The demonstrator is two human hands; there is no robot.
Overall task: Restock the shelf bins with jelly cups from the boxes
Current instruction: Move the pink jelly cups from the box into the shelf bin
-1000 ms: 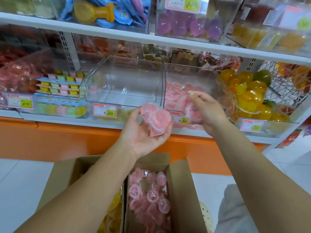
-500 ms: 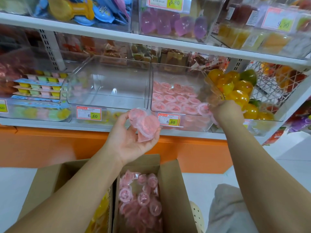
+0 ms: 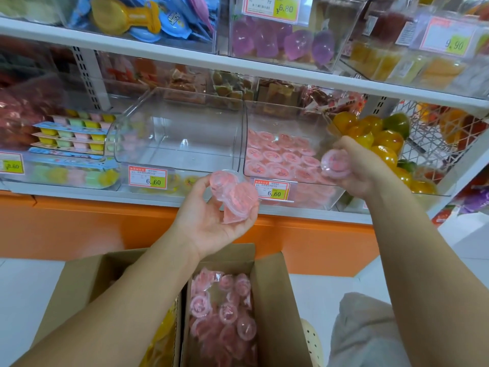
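My left hand holds a few pink jelly cups palm up, in front of the shelf edge. My right hand grips one pink jelly cup at the right end of a clear bin partly filled with pink cups. Left of it stands a clear bin with nothing in it. Below, an open cardboard box holds more pink jelly cups.
A second cardboard box at the left holds yellow cups. A bin of yellow and green jellies sits right of my right hand, a bin of multicolour packs at the left. An upper shelf carries purple jellies. Orange shelf base lies below.
My right hand has drawn back from the pink bin's right end and now shows a pink cup in its grip. My left hand has stayed in place with its cups.
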